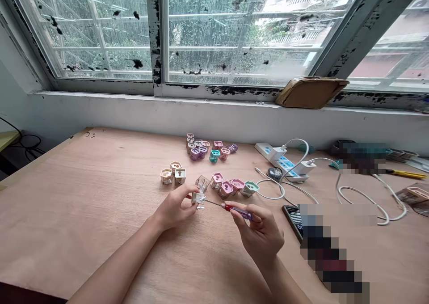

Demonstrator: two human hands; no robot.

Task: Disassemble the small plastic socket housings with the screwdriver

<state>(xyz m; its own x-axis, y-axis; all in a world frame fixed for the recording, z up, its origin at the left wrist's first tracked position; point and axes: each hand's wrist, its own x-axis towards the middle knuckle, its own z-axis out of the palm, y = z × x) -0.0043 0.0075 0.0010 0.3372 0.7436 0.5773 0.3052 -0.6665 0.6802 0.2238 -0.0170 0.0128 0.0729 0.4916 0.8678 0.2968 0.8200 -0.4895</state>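
1. Two hands work over the bench (100, 196). The left hand (176, 208) is pinched shut on a small clear plastic piece (198, 199), with thumb and fingertips on its sides. The piece is at or just above the bench surface; I cannot tell whether it touches.
2. The right hand (261, 234) is closed on a screwdriver (234, 210), its fingers wrapped round the red-and-purple handle.
3. Key relation: the clear plastic piece lies to the left of the right hand and slightly farther from the body. The screwdriver's long axis follows that line, with the handle low and right and the thin shaft pointing up and left. The tip meets the right face of the piece. Whether it sits in a screw head is too small to tell.
4. The left hand is the nearer one, in direct contact with the piece. The right hand reaches it only through the tool and stays apart from it.
5. Surroundings:
   - Just beyond the left hand is a clear shell (202, 182).
   - Right of that shell is a row of pink and green pieces (231, 187).
   - Beyond the left hand and to its left are three cream pieces (173, 173).
   - Farther back is a mixed cluster (208, 149).
   - Right of the right hand are a phone (292, 219) and a power strip (281, 161) with white cables.
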